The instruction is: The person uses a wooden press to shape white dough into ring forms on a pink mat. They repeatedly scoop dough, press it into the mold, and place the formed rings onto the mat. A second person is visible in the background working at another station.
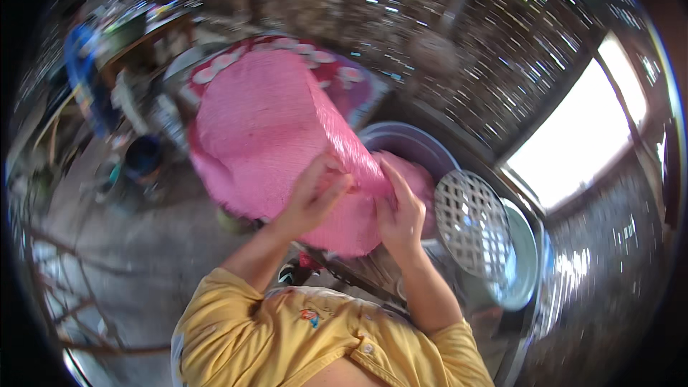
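Note:
A large pink, finely crinkled sheet (251, 122), perhaps cloth or fibre, drapes over a surface in front of me. Its right side is folded into a shiny ridge. My left hand (315, 193) is at the near end of that ridge, fingers curled and thumb drawn toward them, pinching a bit of the sheet. Just to its right, my right hand (403, 215) grips the sheet's edge between thumb and fingers. Motion blur softens both sets of fingertips.
Under the sheet lies a red cover with white patches (351, 74). To the right stand a large grey-blue tub (419, 131) holding more pink material, a white lattice tray (469, 222) and a pale green basin (527, 258). A dark bucket (143, 156) stands left.

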Motion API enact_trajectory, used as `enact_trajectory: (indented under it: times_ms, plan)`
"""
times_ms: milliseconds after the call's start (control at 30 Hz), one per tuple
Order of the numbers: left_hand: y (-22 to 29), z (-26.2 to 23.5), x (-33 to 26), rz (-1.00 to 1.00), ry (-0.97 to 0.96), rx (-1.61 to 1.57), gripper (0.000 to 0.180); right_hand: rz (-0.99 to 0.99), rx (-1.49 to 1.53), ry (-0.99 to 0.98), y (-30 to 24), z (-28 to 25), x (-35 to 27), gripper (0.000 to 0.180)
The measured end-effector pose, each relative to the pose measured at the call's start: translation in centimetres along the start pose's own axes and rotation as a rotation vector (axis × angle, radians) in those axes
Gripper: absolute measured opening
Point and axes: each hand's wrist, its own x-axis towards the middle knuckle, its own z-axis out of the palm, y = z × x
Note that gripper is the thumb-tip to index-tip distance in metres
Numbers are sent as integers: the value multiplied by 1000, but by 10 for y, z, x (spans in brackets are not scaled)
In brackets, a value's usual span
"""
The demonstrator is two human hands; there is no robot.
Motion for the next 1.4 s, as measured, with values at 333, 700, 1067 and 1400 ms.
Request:
enact_trajectory:
  times_ms: [333, 700, 1067, 1400]
  plan:
    - [13, -21, -38, -261, -88, 55, 51, 771, -16, 672, 196, -209, -66, 32]
    - [14, -52, -74, -413, 101, 196, 44, 1137, -605, 537, 304, -253, -191, 39]
    - [29, -59, -91, -430, 72, 307, 43, 1080, -694, 557, 295, -276, -187, 35]
    - [9, -46, -89, -569, 0, 291, 40, 378, -634, 170, 173, -147, -237, 17]
